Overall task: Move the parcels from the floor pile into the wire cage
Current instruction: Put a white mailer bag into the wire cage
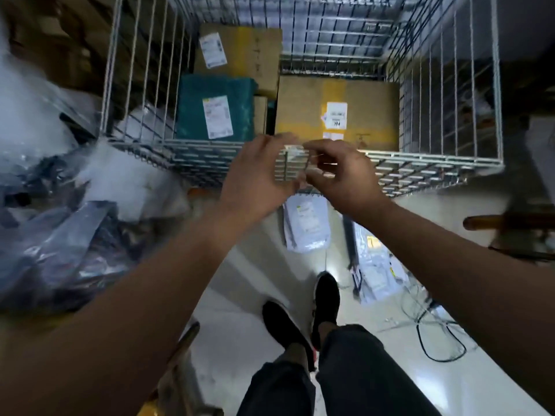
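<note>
The left grip [258,175] and the right grip [342,178] meet in mid-air just on the near side of the wire cage [435,159], level with its near rim. Both are clamped, thumbs above and curled fingers below, on a small packet [290,163] held between them. The packet is pale and partly see-through, and too blurred to say more about it. Both bare forearms reach in from the near edge of the view. Just beyond the grips, inside the cage, a large cardboard box [372,109] with a white label lies flat against the right half of the near wall. To its left a teal parcel [195,109] with a white label lies flat, and a narrow brown box [260,112] is wedged between the two. A second cardboard box [249,55], also labelled, sits farther back behind the teal parcel. A white bag [144,124] fills the cage's near left corner. Outside the cage, on the left, a heap of grey, dark and clear plastic bags [75,235] lies piled against its side. On the pale glossy floor [240,295] below the grips lies a grey mailer [306,229], with more pale flat mailers [375,265] just to its right. The person's black shoes [326,301] stand near these, and a black cable [435,340] loops on the floor at the near right.
</note>
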`<control>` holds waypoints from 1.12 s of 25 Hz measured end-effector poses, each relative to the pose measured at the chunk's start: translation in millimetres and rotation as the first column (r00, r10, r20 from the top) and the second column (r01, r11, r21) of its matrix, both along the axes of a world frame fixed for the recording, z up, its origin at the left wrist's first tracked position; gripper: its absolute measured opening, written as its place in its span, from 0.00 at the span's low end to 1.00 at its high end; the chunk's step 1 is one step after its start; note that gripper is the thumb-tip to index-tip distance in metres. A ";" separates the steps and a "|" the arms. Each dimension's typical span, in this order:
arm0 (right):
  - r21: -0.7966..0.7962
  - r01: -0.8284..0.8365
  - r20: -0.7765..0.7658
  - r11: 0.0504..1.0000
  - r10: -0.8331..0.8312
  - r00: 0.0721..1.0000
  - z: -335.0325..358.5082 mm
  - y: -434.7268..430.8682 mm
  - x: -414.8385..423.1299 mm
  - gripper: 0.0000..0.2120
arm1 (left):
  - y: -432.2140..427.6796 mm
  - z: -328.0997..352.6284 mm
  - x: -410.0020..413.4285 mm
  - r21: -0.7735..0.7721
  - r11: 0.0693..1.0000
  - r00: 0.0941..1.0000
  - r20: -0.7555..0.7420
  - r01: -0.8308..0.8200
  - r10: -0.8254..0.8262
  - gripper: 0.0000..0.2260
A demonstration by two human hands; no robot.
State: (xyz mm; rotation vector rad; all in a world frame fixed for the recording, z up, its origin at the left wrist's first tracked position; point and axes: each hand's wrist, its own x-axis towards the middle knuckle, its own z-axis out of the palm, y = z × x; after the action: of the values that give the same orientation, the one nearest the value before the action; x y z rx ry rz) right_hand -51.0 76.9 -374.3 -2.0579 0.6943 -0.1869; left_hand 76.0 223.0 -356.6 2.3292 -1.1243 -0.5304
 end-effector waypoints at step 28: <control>0.059 -0.119 -0.582 0.991 0.130 0.802 -604.5 -1.1 -101.1 0.57 | -5.9 -630.5 -102.4 0.296 0.915 0.733 -0.552 -0.273 0.397 0.55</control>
State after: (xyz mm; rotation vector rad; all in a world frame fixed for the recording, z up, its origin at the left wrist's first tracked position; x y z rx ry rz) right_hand -152.1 75.8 -978.8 -2.1393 0.9158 0.5609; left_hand -26.4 217.1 -987.1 2.1862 -0.3418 -1.1789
